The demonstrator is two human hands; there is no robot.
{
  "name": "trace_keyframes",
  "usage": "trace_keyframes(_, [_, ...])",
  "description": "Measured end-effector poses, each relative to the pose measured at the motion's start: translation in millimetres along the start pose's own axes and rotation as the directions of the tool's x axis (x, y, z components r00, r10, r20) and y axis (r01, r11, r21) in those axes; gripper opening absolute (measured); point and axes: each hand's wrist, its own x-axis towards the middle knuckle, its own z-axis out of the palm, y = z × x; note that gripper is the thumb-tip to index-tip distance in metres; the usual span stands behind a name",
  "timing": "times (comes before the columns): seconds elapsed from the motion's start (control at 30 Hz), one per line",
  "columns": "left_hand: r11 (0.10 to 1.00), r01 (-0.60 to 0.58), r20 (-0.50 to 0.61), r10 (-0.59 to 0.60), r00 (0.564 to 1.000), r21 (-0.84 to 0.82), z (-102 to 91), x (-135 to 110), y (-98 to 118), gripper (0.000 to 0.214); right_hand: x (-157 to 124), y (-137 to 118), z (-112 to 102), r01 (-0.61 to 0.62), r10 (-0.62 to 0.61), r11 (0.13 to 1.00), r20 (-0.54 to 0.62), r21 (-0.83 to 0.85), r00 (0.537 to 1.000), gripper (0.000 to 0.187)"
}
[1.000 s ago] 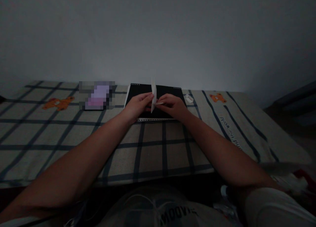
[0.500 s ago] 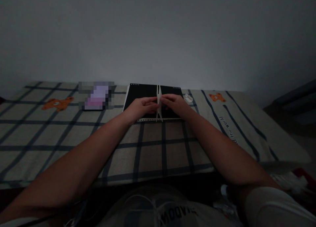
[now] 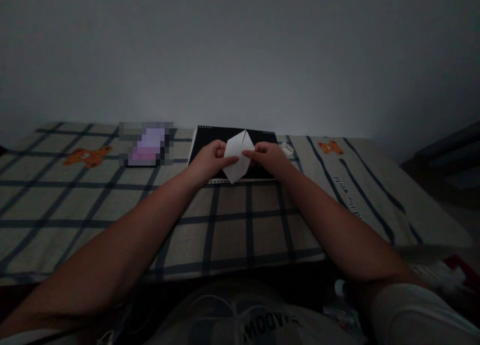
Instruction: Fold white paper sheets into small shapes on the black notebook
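A folded white paper [image 3: 236,147], diamond-like with a slit at its top point, is held above a black notebook [image 3: 208,137]. My left hand [image 3: 212,160] pinches its left edge, thumb lying across the front. On the right side my right hand [image 3: 268,157] grips it too, with the thumb on the paper's face. The fingers behind the paper are partly hidden. Punched holes line the edges of the notebook, which lies on the checked tablecloth [image 3: 228,235].
A phone with a blurred screen [image 3: 148,147] lies to the left. Close to the notebook's right side is a small white object [image 3: 287,149], perhaps folded paper. Orange bear prints mark the cloth, and a bare wall [image 3: 240,55] rises behind the table.
The folded paper was edge-on and upright between my fingers; now its broad face is turned toward me. Both thumbs have come onto its front. The notebook and phone stay put.
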Motion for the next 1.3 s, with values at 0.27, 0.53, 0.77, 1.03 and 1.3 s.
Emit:
trace_keyframes(0.27, [0.99, -0.001, -0.024, 0.004, 1.0, 0.144, -5.0, 1, -1, 0.046, 1, -3, -5, 0.053, -0.052, 0.991, 0.014, -0.119, 0.999, 0.038])
trace_keyframes(0.53, [0.749, -0.131, -0.036, 0.202, 0.979, 0.649, -10.3, -4, 5, 0.073, 4, 3, 1, 0.067, -0.064, 0.867, 0.022, -0.494, 0.998, 0.033])
trace_keyframes(0.77, [0.421, -0.212, 0.149, 0.177, 0.973, 0.882, -13.0, 1, 0, 0.057, 4, 18, 6, 0.212, -0.296, 0.708, -0.011, -0.673, 0.955, 0.041])
trace_keyframes(1.03, [0.221, -0.253, 0.199, 0.24, 0.95, 0.942, -11.7, -5, 8, 0.032, -4, 16, 11, 0.479, -0.273, 0.542, 0.394, -0.691, 0.878, 0.049])
trace_keyframes(1.3, [0.235, -0.235, 0.199, 0.166, 0.966, 0.943, -17.4, -3, 12, 0.026, -4, 8, 2, 0.477, -0.311, 0.53, 0.362, -0.701, 0.879, 0.037])
